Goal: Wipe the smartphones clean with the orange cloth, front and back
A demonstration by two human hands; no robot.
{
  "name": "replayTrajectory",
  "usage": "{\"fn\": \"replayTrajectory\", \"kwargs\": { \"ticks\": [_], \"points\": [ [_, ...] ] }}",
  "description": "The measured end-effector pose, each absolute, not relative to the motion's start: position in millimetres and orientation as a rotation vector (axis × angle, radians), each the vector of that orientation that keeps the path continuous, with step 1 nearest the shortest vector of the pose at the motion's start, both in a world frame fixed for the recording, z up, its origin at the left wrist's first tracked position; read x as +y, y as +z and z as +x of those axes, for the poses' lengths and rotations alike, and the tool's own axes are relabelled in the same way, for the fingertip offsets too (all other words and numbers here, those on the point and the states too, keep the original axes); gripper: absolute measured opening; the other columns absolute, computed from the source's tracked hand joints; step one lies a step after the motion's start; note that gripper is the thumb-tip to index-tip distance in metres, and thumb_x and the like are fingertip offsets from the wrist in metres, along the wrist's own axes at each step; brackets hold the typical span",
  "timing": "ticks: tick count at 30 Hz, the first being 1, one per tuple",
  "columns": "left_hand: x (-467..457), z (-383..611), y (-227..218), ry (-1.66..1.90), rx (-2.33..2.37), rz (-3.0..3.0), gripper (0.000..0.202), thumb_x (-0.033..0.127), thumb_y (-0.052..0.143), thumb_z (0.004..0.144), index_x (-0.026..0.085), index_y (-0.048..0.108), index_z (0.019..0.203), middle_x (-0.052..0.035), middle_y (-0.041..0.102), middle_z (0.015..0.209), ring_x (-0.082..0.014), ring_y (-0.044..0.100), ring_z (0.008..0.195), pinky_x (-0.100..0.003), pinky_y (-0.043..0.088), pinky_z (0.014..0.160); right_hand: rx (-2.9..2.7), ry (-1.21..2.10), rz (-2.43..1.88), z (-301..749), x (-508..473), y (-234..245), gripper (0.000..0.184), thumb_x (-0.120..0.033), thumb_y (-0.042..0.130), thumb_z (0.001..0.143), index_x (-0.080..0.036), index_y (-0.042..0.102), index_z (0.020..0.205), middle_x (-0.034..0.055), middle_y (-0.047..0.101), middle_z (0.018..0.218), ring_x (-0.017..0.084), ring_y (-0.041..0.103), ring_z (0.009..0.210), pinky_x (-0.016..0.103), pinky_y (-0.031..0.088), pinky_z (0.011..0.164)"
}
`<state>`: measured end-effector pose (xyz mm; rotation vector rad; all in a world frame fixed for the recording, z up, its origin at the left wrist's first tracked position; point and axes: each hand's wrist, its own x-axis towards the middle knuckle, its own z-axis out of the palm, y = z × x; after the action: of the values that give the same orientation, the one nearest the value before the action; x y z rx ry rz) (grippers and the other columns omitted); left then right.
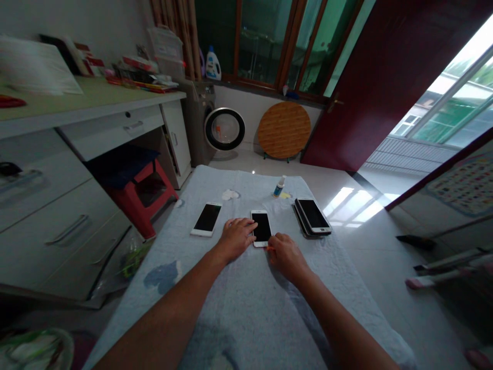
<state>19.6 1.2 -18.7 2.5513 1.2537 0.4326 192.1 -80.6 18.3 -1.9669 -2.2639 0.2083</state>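
Note:
A white smartphone (262, 228) with a dark screen lies face up on the cloth in front of me. My left hand (236, 237) steadies it from the left, fingertips on its edge and screen, the thumb at its lower left side. At the lower right corner of that phone, my right hand (287, 254) is closed around a thin orange tool (269, 248); the fingers cover most of it, so its kind is unclear. To the left lies another white phone (207, 220). On the right, a white phone (314, 214) rests on top of a stack of dark devices.
A small spray bottle (280, 186) stands near the far edge of the cloth-covered table (239, 318). Left are a desk with drawers (69, 205) and a red stool (150, 198). Beyond are a washing machine with an open door (225, 129) and a round wooden tabletop (284, 129).

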Motion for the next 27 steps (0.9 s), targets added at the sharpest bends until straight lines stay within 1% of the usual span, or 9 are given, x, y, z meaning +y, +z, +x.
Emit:
{"fn": "replayTrajectory", "kwargs": {
  "ticks": [3, 7, 11, 15, 19, 21, 23, 25, 27],
  "points": [
    [1, 20, -18, 0.433, 1.252, 2.554, 0.036, 0.033, 0.055, 0.09, 0.031, 0.056, 0.125, -0.0014, 0.056, 0.133, -0.0231, 0.047, 0.123, -0.043, 0.03, 0.103, -2.28, 0.208, -1.978, 182, -81, 19, 0.014, -0.015, 0.049, 0.09, -0.018, 0.063, 0.089, 0.0064, 0.061, 0.091, 0.017, 0.053, 0.086, 0.025, 0.034, 0.072],
    [-1, 20, -15, 0.419, 1.248, 2.545, 0.036, 0.032, 0.054, 0.089, 0.031, 0.055, 0.126, -0.0016, 0.056, 0.132, -0.0235, 0.046, 0.123, -0.043, 0.029, 0.104, -2.304, 0.168, -1.955, 165, -79, 14, 0.017, -0.013, 0.048, 0.09, -0.017, 0.063, 0.092, 0.0071, 0.062, 0.092, 0.018, 0.054, 0.086, 0.027, 0.034, 0.075],
    [-1, 19, -14, 0.417, 1.239, 2.542, 0.038, 0.028, 0.053, 0.089, 0.03, 0.054, 0.127, -0.0022, 0.055, 0.133, -0.023, 0.045, 0.125, -0.043, 0.028, 0.105, -2.308, 0.157, -1.893, 151, -76, 11, 0.019, -0.012, 0.047, 0.09, -0.018, 0.064, 0.097, 0.0064, 0.062, 0.09, 0.017, 0.054, 0.084, 0.027, 0.034, 0.074],
    [-1, 19, -16, 0.428, 1.24, 2.535, 0.038, 0.025, 0.05, 0.089, 0.03, 0.054, 0.127, -0.0022, 0.054, 0.135, -0.022, 0.044, 0.126, -0.042, 0.028, 0.106, -2.285, 0.247, -1.709, 151, -74, 16, 0.016, -0.013, 0.048, 0.09, -0.017, 0.064, 0.092, 0.0051, 0.061, 0.086, 0.016, 0.053, 0.082, 0.026, 0.035, 0.073],
    [-2, 18, -16, 0.438, 1.23, 2.532, 0.038, 0.027, 0.049, 0.09, 0.03, 0.054, 0.127, -0.002, 0.054, 0.135, -0.0224, 0.045, 0.125, -0.044, 0.027, 0.107, -2.109, 0.241, -1.594, 170, -74, 18, 0.015, -0.011, 0.05, 0.089, -0.017, 0.064, 0.086, 0.0051, 0.059, 0.088, 0.017, 0.051, 0.086, 0.026, 0.038, 0.078],
    [-3, 17, -13, 0.447, 1.218, 2.534, 0.039, 0.03, 0.049, 0.089, 0.028, 0.053, 0.128, -0.0031, 0.054, 0.135, -0.0232, 0.044, 0.126, -0.045, 0.026, 0.108, -2.093, 0.211, -1.581, 179, -75, 13, 0.016, -0.011, 0.051, 0.088, -0.017, 0.066, 0.084, 0.0054, 0.058, 0.089, 0.017, 0.05, 0.086, 0.027, 0.038, 0.079],
    [-5, 17, -11, 0.456, 1.2, 2.535, 0.044, 0.037, 0.052, 0.087, 0.027, 0.052, 0.13, -0.0048, 0.052, 0.137, -0.0246, 0.043, 0.127, -0.046, 0.025, 0.109, -2.11, 0.195, -1.578, 186, -75, 7, 0.016, -0.014, 0.053, 0.088, -0.019, 0.069, 0.085, 0.0053, 0.057, 0.088, 0.017, 0.048, 0.086, 0.028, 0.038, 0.079],
    [-6, 16, -9, 0.463, 1.171, 2.536, 0.052, 0.047, 0.057, 0.083, 0.025, 0.051, 0.131, -0.0062, 0.051, 0.138, -0.0265, 0.042, 0.128, -0.047, 0.023, 0.109, -2.097, 0.174, -1.604, 190, -73, 2, 0.017, -0.017, 0.055, 0.089, -0.02, 0.071, 0.087, 0.0052, 0.056, 0.087, 0.017, 0.048, 0.085, 0.028, 0.038, 0.078],
    [-6, 15, -9, 0.463, 1.149, 2.535, 0.06, 0.053, 0.061, 0.079, 0.026, 0.051, 0.131, -0.0065, 0.05, 0.139, -0.0277, 0.041, 0.128, -0.047, 0.023, 0.11, -2.083, 0.156, -1.631, 193, -66, -2, 0.017, -0.018, 0.055, 0.089, -0.021, 0.072, 0.086, 0.005, 0.056, 0.085, 0.017, 0.047, 0.084, 0.027, 0.037, 0.077]
  ]
}}
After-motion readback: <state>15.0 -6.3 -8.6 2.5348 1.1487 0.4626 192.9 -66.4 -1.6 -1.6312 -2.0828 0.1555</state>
